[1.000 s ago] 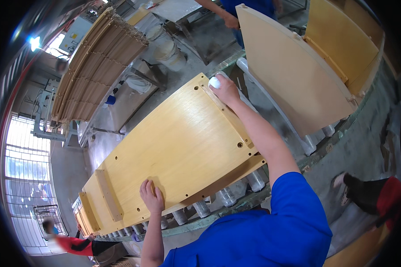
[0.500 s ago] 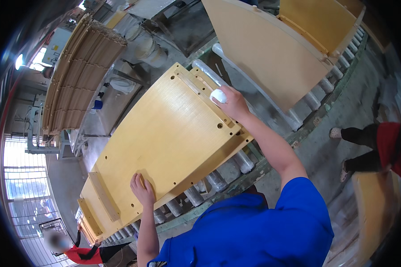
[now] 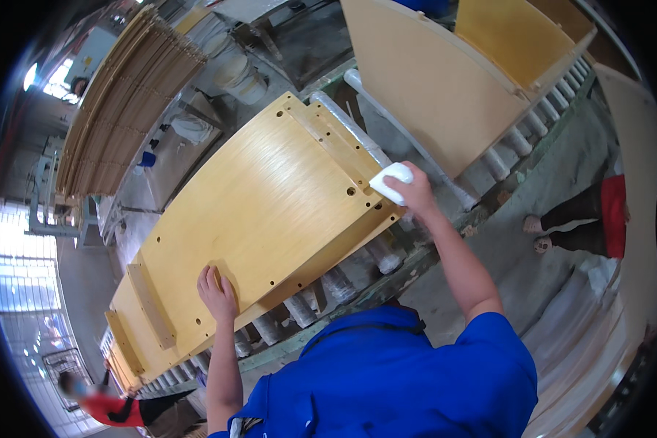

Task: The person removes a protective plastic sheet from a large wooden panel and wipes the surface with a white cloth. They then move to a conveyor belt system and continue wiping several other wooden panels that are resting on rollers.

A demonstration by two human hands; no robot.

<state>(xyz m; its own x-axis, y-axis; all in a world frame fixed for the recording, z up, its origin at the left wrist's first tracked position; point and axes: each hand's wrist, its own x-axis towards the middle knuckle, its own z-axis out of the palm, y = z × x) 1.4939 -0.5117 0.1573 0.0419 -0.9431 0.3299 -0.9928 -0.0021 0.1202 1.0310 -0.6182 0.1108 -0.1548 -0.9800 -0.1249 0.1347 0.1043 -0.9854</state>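
Note:
A large varnished wooden panel (image 3: 248, 204) with drilled holes lies slantwise before me on a roller conveyor. My left hand (image 3: 217, 295) rests on its face near the close long edge, fingers spread and holding nothing. In my right hand (image 3: 416, 193) is a white pad (image 3: 388, 182), gripped between thumb and fingers. That pad is at the near corner of the panel's right end, beside a wooden strip (image 3: 328, 146) fixed along this end. Whether the pad touches the wood I cannot tell. Two more cross strips, one a wooden batten (image 3: 151, 306), sit at the panel's left end.
Plastic-wrapped rollers (image 3: 337, 285) run beneath the panel. Farther along the line stands a pale curved panel (image 3: 438, 80). Stacked curved boards (image 3: 124, 102) and a bucket (image 3: 241, 79) are at the back left. One person in red (image 3: 117, 409) is at lower left, another (image 3: 584, 219) at right.
My right hand and the white pad have moved along the panel's right end toward its near corner. My left hand stays on the panel. The view has shifted slightly.

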